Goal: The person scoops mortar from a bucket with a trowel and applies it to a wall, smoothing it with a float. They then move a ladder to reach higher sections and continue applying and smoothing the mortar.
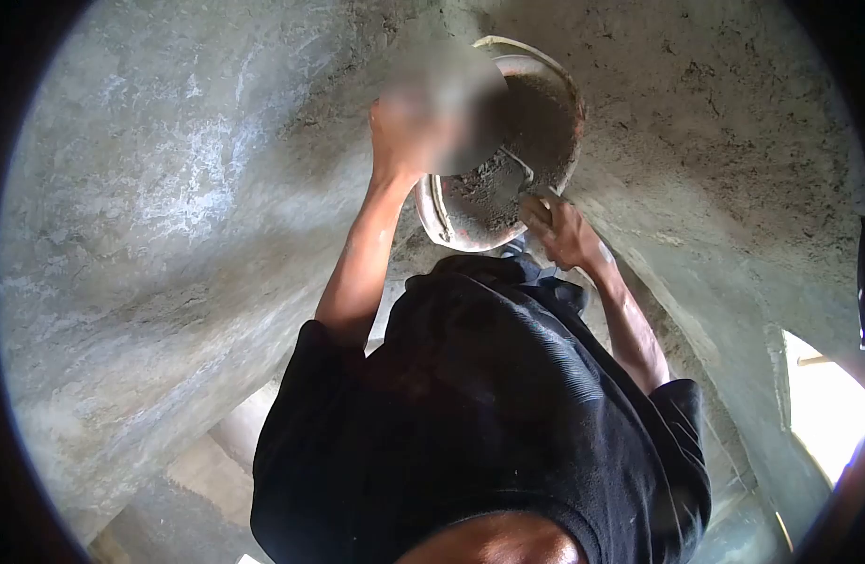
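A round pan [439, 226] with a pale, crusted rim holds wet grey mortar [489, 202]. My right hand [559, 233] is closed at the pan's near right edge around the handle of a trowel. The trowel's thin bent metal shank [523, 165] shows over the mortar; its blade is hard to see against the grey. Raised over the pan's left side is my left hand [402, 139]. A blurred patch covers its fingers, so I cannot tell what it holds.
Rough grey plastered walls [179, 188] rise on the left, and another coarse plastered surface [705, 122] lies to the right. A bright opening [827, 399] is at the lower right. My dark shirt [489, 395] fills the lower middle.
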Demonstrator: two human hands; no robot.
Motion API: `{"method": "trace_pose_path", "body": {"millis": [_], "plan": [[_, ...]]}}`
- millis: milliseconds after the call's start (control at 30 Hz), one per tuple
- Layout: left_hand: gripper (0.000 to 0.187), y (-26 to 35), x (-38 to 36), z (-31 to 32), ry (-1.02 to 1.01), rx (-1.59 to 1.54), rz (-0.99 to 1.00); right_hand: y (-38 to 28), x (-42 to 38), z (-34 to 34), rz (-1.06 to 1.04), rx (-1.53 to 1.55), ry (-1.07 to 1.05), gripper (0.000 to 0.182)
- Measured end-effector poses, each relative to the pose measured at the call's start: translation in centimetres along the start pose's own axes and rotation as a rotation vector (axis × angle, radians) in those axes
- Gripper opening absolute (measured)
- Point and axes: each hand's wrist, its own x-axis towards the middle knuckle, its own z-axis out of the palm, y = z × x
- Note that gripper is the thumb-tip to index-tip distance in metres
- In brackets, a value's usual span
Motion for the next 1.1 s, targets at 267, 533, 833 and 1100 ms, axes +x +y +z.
{"method": "trace_pose_path", "body": {"millis": [267, 533, 833, 1100], "plan": [[0.016, -0.7, -1.9, 1.9, 0.065, 0.183, 0.267, 2.8, 1.2, 4.3, -0.063, -0.547, 0.337, 0.021], [0.012, 0.8, -1.8, 2.1, -0.082, 0.154, 0.428, 1.0, 1.3, 2.2, 0.024, -0.276, -0.009, 0.038], [0.016, 1.4, -2.1, 1.0, -0.152, 0.183, 0.334, 0.1, 1.0, 3.5, 0.424, 1.104, -0.323, 0.036], [0.019, -0.5, -1.8, -1.6, 0.015, 0.066, 0.181, 1.8, 3.8, 6.9, 0.493, 2.366, -0.98, 0.045]]}}
